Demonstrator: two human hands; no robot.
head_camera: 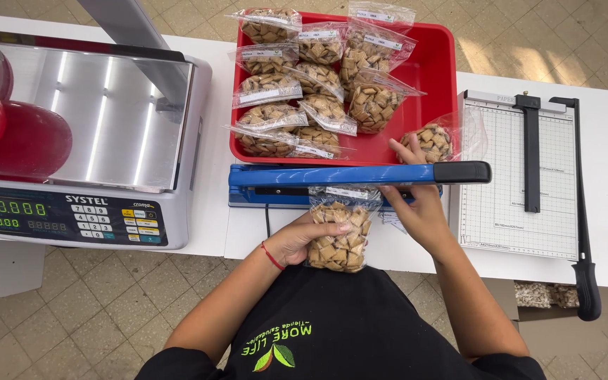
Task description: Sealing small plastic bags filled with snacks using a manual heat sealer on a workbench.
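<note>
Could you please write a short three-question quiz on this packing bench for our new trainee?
1. True or false: the left hand holds a clear bag of cereal squares whose top lies under the blue sealer arm.
2. Where do the filled bags lie? A) on the scale B) in the red tray C) on the paper cutter
3. Fill in: the right hand rests at the sealer, and to its right stands a paper ____.

Key: 1 true; 2 B; 3 cutter.
</note>
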